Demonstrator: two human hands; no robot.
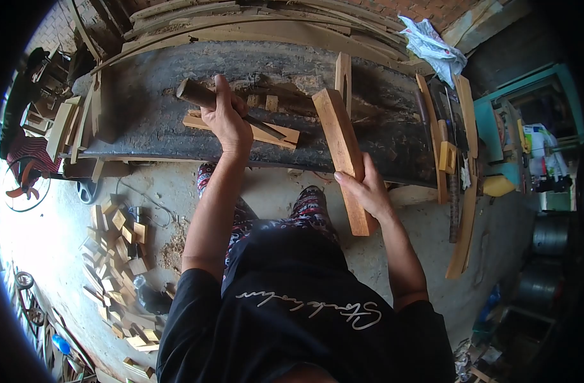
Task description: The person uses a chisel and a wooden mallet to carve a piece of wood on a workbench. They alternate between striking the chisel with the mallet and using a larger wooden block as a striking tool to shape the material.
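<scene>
My left hand [227, 121] is closed round a chisel [199, 94], its thick handle end pointing up-left and its blade down-right. Below the blade, a flat light wood piece [284, 135] lies on the dark, worn workbench [177, 64]. My right hand [367, 190] grips a long, thick wooden block [340, 140] near its lower part, thumb across its face. The block is tilted, its far end over the bench and its near end past the front edge. Behind it a slotted wood piece [343, 80] rests on the bench.
Long wood strips [196, 22] lie behind the bench. At the right are tools, a yellow block [448, 157] and curved wood pieces [464, 242]. A pile of wood offcuts [116, 255] covers the floor at left, near a fan [28, 179]. A white plastic bag [435, 51] sits back right.
</scene>
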